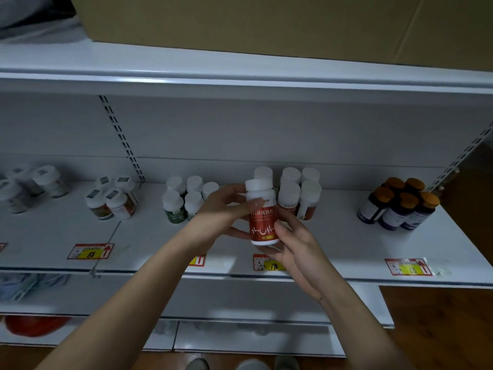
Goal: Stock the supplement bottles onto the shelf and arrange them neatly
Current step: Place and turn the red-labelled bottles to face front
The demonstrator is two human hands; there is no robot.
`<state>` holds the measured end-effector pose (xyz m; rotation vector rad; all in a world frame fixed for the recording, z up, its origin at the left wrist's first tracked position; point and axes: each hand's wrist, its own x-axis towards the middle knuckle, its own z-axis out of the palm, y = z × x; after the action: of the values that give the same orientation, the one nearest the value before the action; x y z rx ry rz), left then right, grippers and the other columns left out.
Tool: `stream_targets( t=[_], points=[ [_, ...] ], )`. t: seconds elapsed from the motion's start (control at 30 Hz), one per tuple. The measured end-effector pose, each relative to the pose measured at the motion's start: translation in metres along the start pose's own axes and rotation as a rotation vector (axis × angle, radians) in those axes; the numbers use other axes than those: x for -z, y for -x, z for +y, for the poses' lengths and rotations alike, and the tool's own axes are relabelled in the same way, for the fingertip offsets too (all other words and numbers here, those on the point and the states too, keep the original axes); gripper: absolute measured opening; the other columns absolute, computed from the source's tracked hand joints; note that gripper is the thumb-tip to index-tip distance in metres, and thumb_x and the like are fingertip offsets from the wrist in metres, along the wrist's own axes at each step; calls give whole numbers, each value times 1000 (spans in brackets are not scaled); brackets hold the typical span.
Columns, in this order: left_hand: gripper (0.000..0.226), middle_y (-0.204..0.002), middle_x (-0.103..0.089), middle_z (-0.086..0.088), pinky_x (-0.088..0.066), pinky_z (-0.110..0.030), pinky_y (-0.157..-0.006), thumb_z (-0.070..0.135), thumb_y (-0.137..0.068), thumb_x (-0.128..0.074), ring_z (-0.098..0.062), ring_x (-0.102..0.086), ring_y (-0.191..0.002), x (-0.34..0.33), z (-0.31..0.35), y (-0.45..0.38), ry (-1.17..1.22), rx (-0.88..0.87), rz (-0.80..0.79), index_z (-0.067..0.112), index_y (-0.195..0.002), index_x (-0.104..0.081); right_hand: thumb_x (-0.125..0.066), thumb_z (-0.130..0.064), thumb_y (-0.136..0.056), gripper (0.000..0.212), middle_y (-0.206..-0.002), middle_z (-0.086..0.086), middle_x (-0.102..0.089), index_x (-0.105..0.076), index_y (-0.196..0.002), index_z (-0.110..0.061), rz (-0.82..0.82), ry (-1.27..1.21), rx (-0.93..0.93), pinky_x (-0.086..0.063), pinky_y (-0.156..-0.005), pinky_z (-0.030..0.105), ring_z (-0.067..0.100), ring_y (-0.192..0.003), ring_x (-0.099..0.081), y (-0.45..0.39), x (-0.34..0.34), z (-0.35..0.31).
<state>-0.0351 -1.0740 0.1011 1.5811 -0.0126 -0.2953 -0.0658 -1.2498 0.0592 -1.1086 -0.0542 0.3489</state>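
A: What does the left hand (224, 209) have?

B: Its grip is curled round the red-labelled bottle (262, 217), thumb across the front of the label near the top, fingers wrapped behind. The forearm comes up from the lower left, wrist bent toward the bottle.

A: And the bottle itself?

B: Upright, white cap on, held in the air in front of the shelf (333, 236), just ahead of the row of like bottles (296, 194) standing at the back.

A: The right hand (296, 247)?

B: Its grip is half closed on the lower part of the same bottle: thumb on the right side of the label, fingers cupped under the base. That forearm rises from the lower right, palm turned inward.

A: What else stands along the shelf, left to right?

B: Blurred white-capped bottles (32, 185) at the far left, then orange-labelled bottles (114, 200), then green-labelled bottles (184, 198) partly behind the left hand. Well to the right, dark bottles with orange caps (400, 206). Red and yellow price tags (90, 251) lie along the front edge. A cardboard box (266, 22) sits on the shelf above.
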Motion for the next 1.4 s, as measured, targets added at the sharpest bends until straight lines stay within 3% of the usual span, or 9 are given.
stream_targets(
  t=[0.27, 0.4, 0.53, 0.63, 0.73, 0.87, 1.03, 1.23, 1.4],
  points=[
    [34, -111, -72, -12, -63, -43, -74, 26, -89, -73, -21, -73, -99, 0, 1, -3, 77, 0, 101, 5, -114, -61, -70, -14, -83, 46, -108, 7, -74, -58, -127, -12, 171, 103, 142, -59, -86, 35, 25, -106, -70, -10, -10, 1],
    [34, -112, -67, -8, -63, -46, -77, 30, -87, -75, -18, -72, -98, 3, 5, -4, 3, -9, 96, 12, -113, -63, -79, -6, -80, 50, -106, -8, -70, -59, -117, -34, 263, 389, 247, -55, -82, 20, 7, -102, -67, -14, -15, 1],
    [36, -111, -67, -9, -63, -42, -76, 27, -86, -75, -17, -72, -97, 7, 8, -7, -23, -30, 76, 17, -119, -65, -84, -8, -75, 61, -112, -9, -66, -54, -119, -38, 276, 506, 314, -48, -77, 8, -4, -99, -62, -17, -20, 0],
    [33, -110, -69, -12, -63, -40, -74, 22, -88, -73, -20, -73, -95, 10, 10, -9, 3, -55, 59, 14, -119, -66, -77, -25, -85, 49, -118, -8, -68, -57, -128, -32, 233, 471, 243, -51, -91, 22, 2, -112, -62, -20, -23, 1],
    [36, -113, -69, -12, -63, -43, -77, 20, -87, -74, -21, -73, -98, 13, 10, -12, 51, -42, 88, 12, -120, -60, -58, -33, -97, 35, -120, 2, -71, -60, -129, -18, 128, 153, 103, -53, -98, 40, 19, -116, -65, -20, -22, -2],
    [33, -109, -73, -9, -62, -41, -84, 24, -91, -70, -17, -72, -99, 12, 9, -12, 73, -40, 117, 5, -116, -59, -45, -11, -103, 28, -119, 6, -71, -61, -126, -14, 101, 106, 115, -55, -94, 34, 21, -114, -67, -17, -24, -4],
    [34, -114, -69, -7, -62, -41, -81, 37, -93, -66, -15, -72, -99, 7, 10, -11, 4, -31, 95, 13, -117, -60, -68, -11, -92, 34, -110, -3, -72, -61, -122, -26, 303, 347, 260, -55, -92, 33, 14, -109, -66, -21, -28, 1],
    [40, -116, -69, -13, -63, -39, -77, 28, -89, -72, -22, -73, -98, 12, 14, -12, 4, -33, 52, 16, -126, -62, -80, -6, -79, 56, -109, 0, -65, -55, -125, -26, 345, 481, 311, -47, -71, 7, -5, -92, -61, -19, -35, -2],
    [35, -114, -72, -11, -60, -40, -87, 23, -91, -68, -22, -73, -100, 16, 14, -14, 130, -14, 80, 8, -120, -57, -56, -34, -92, 41, -123, 6, -69, -59, -130, -19, 138, 91, 92, -54, -95, 38, 21, -116, -65, -22, -29, -4]
  ],
)
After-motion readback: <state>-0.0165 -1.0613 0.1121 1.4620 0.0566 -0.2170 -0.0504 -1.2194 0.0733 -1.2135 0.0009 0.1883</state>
